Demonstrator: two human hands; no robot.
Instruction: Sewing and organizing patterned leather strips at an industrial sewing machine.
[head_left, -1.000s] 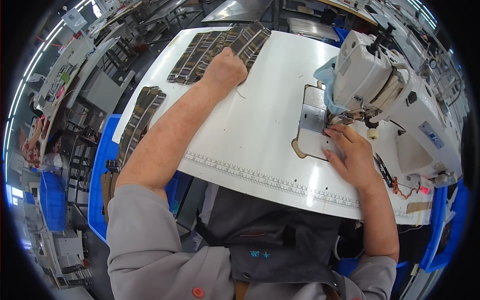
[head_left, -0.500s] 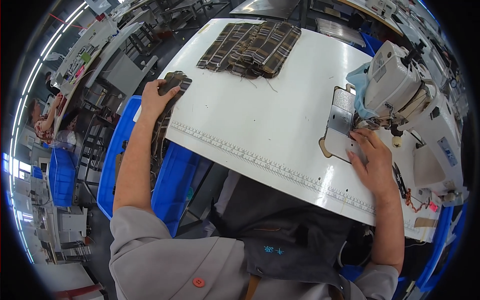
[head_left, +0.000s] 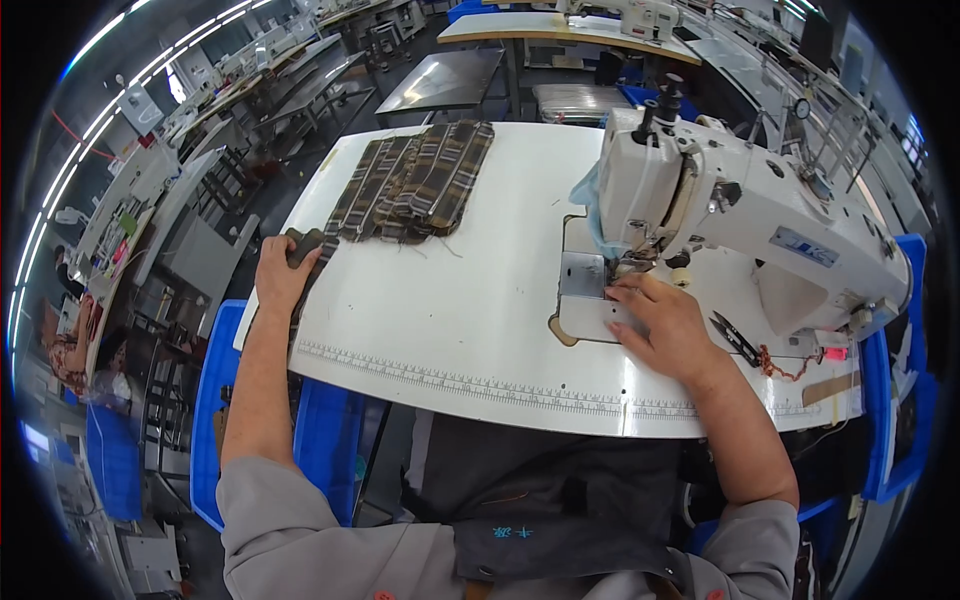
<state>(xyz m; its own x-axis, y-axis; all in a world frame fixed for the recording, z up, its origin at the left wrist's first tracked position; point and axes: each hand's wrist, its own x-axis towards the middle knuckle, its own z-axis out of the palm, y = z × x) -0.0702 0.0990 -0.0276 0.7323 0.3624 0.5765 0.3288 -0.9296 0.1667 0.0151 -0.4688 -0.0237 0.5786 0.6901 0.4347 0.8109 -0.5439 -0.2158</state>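
Observation:
My left hand [head_left: 283, 275] grips a dark plaid fabric piece [head_left: 308, 246] at the table's left edge, the piece hanging down past it. A pile of brown plaid pieces [head_left: 410, 180] lies flat beside it toward the back. My right hand [head_left: 660, 325] rests open at the white sewing machine [head_left: 810, 245], fingertips on the needle plate [head_left: 582, 275] just below the presser foot, thumb apart; anything under those fingertips is hidden. Light blue cloth [head_left: 588, 208] hangs on the machine head.
The white table [head_left: 480, 350] has a printed ruler along its front. Black snips [head_left: 737, 338] and an orange cord [head_left: 780, 365] lie right of my hand. Blue bins [head_left: 215, 370] flank both sides. Another person [head_left: 65, 350] works at far left; other workstations stand behind.
My left hand left the fabric pile, moved left and down, and took hold of the piece at the table's left edge. My right hand stayed at the needle plate. The view shifted.

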